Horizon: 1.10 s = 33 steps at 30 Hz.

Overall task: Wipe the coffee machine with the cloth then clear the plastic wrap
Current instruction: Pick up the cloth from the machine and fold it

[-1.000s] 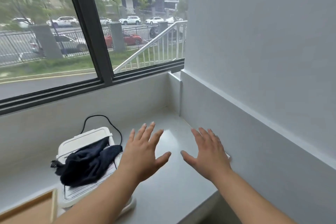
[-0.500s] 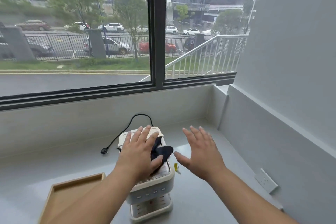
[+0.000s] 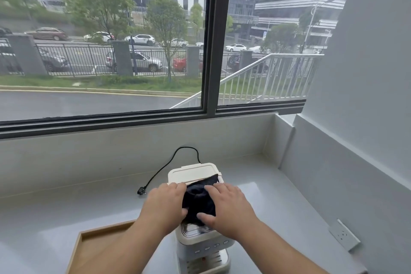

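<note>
Both hands [image 3: 198, 207] press cloth [image 3: 200, 196] atop coffee machine [image 3: 195, 173].

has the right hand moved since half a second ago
Yes. The right hand was hovering open beside the coffee machine, to its right; now it rests on the dark cloth on top of the machine, having come inward toward the left hand.
</note>
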{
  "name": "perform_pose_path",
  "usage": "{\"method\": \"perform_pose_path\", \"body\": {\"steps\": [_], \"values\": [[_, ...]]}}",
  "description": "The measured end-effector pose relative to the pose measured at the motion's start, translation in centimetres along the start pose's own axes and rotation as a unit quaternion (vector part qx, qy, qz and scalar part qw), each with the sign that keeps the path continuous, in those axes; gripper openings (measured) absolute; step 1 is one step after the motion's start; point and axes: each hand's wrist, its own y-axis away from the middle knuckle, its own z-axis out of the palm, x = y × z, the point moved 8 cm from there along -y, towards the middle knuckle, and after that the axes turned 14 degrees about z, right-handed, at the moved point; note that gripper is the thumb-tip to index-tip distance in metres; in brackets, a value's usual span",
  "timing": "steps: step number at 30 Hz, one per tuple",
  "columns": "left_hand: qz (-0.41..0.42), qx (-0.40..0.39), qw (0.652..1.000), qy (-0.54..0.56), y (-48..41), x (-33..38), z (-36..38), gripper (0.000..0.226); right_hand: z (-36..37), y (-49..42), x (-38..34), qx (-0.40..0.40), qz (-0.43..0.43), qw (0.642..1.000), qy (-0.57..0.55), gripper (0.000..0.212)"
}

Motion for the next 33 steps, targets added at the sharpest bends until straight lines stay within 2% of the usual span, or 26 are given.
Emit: {"method": "perform_pose_path", "body": {"steps": [5, 11, 13, 17, 21, 23, 27, 29, 31, 33], "values": [[0.013, 0.038, 0.997, 0.066, -0.2, -0.5, -1.0, 0.014, -0.2, 0.0, -1.2, -0.001, 0.020, 1.000, -0.004, 0.073], [0.071, 0.131, 0.986, 0.075, -0.8, 0.2, -5.5, 0.014, -2.7, -0.3, -1.7, 0.032, 0.047, 0.998, -0.022, 0.076], [0.066, 0.155, 0.978, 0.124, -1.2, 0.3, -6.7, 0.015, -3.7, 0.0, -2.2, 0.049, 0.049, 0.997, -0.043, 0.074], [0.043, 0.174, 0.958, 0.224, -1.7, 0.5, -8.3, 0.017, -5.3, 0.9, -3.1, 0.085, 0.062, 0.988, -0.111, 0.057], [0.051, 0.201, 0.936, 0.283, -1.6, 0.9, -9.6, 0.020, -6.2, 1.0, -2.2, 0.069, 0.119, 0.977, -0.160, 0.018], [0.055, 0.213, 0.930, 0.294, -1.5, 0.9, -10.0, 0.023, -6.5, 1.0, -1.5, 0.050, 0.146, 0.973, -0.168, 0.006], [0.067, 0.230, 0.921, 0.306, -1.3, 0.6, -10.2, 0.041, -7.2, 0.7, -0.4, 0.035, 0.176, 0.961, -0.210, 0.018], [0.076, 0.214, 0.917, 0.329, -1.2, 0.7, -9.9, 0.063, -7.5, 0.5, -0.3, 0.026, 0.181, 0.943, -0.279, 0.025], [0.083, 0.191, 0.909, 0.360, -1.0, 0.7, -9.4, 0.088, -8.1, 0.3, -0.5, 0.016, 0.183, 0.903, -0.388, 0.029], [0.089, 0.172, 0.910, 0.365, -0.9, 0.5, -8.9, 0.101, -8.5, 0.1, -0.8, 0.001, 0.181, 0.853, -0.489, 0.032]]}}
